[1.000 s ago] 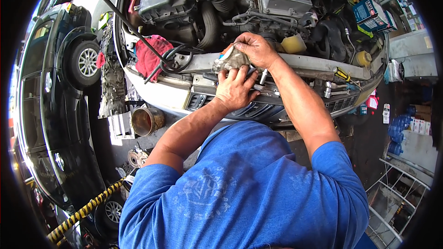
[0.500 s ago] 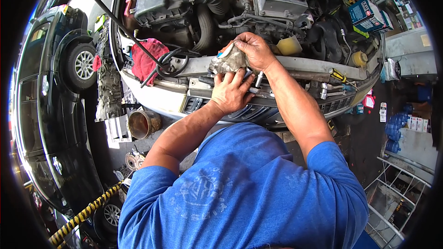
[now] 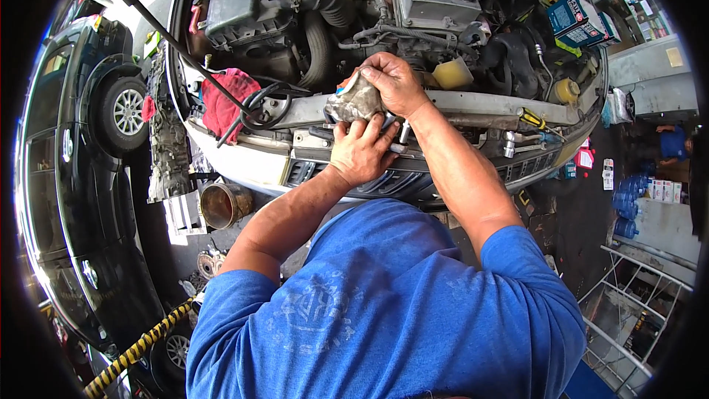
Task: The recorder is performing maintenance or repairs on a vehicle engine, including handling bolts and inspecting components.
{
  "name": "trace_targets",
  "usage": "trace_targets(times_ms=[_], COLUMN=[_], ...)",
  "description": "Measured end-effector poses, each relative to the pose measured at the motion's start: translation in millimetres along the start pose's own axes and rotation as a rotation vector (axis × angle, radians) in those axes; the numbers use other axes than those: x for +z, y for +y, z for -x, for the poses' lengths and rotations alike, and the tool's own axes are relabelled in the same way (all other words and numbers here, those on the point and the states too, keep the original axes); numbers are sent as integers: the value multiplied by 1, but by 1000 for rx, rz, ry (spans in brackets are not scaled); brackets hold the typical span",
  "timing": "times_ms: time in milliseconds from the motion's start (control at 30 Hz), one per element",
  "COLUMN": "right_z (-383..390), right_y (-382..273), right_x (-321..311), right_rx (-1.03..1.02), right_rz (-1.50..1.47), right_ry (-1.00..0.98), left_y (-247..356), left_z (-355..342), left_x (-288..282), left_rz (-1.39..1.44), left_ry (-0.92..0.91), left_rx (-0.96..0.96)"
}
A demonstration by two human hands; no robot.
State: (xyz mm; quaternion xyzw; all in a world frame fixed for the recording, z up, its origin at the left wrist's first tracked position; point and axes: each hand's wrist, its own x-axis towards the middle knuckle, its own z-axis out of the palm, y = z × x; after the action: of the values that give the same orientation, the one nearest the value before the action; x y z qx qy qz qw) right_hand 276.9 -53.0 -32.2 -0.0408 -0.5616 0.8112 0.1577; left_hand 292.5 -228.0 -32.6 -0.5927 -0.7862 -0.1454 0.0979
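Observation:
A crumpled, grimy grey-brown bundle (image 3: 359,100), with blue and orange showing at its upper left edge, is above the front crossbar of a car's open engine bay. My right hand (image 3: 397,83) pinches its upper right side between thumb and fingers. Below it my left hand (image 3: 357,152) is bent, with its fingertips against the bundle's lower edge. Small silver metal pieces (image 3: 405,131) show beside my left thumb and index finger. Whatever lies under the left fingers is hidden, and so is the bundle's underside.
A red cloth (image 3: 227,100) and a looped black cable (image 3: 275,96) lie at the left of the crossbar. Rightward are a yellow-handled screwdriver (image 3: 533,120) and a silver socket (image 3: 509,145). A prop rod (image 3: 173,41) crosses the left side. A rusty can (image 3: 221,205) lies below.
The whole view has shifted slightly, so the scene sits a little further left. Both hands stay at the bundle, which looks slightly more upright, with more orange showing.

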Motion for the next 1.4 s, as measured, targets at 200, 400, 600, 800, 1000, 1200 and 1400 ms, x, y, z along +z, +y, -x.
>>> trace_targets(times_ms=[200, 400, 600, 800, 1000, 1200, 1400], right_z=[1, 4, -1, -7, -23, -21, -11], right_y=[-21, -21, -9, -2, -54, -69, -78], right_x=[17, 22, 12, -29, 23, 44, 43], right_rx=[-38, -62, -105, 10, 282, 405, 274], right_rz=[223, 204, 104, 184, 1298, 1382, 1270], right_ry=[-26, -16, 57, 86, -469, -583, -570], left_y=[-1, 1, 0, 0, -6, -3, -5], left_z=[3, 3, 4, -4, -1, -10, 0], left_x=[2, 2, 1, -3, -5, -13, -2], left_rz=[-17, -4, 9, 27, 35, 39, 38], left_ry=[15, 0, 12, -38, -104, -257, -120], left_rx=[6, 6, 5, 29, -9, -45, 60])
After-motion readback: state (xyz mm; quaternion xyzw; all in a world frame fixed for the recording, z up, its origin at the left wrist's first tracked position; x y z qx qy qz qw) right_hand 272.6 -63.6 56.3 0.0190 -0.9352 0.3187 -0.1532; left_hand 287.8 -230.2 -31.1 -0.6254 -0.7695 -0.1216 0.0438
